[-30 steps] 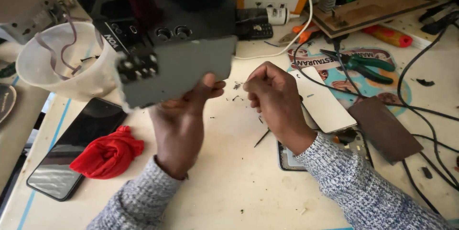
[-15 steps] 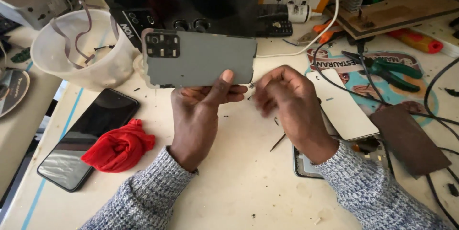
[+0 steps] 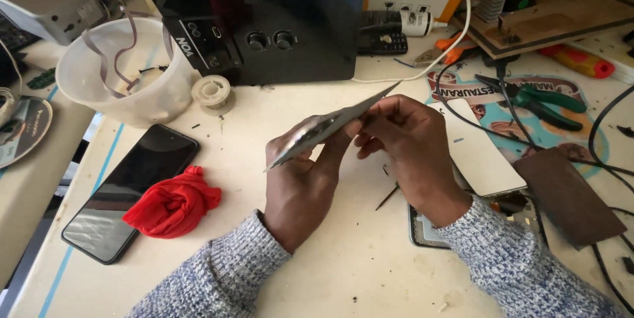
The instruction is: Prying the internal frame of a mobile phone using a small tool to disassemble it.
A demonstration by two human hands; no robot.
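My left hand grips a thin grey phone back cover, turned almost edge-on and tilted up to the right above the white table. My right hand pinches the same cover near its middle, fingers curled on its right side. Both wrists show grey knitted sleeves. A dark thin tool lies on the table just below my right hand.
A black phone and a red cloth lie at the left. A white plastic tub and a tape roll stand by a black machine. Green-handled pliers, cables, a brown pad and a phone frame crowd the right.
The back cover has turned from flat and facing me to nearly edge-on. My hands have lowered it a little and my right hand has closed in on it.
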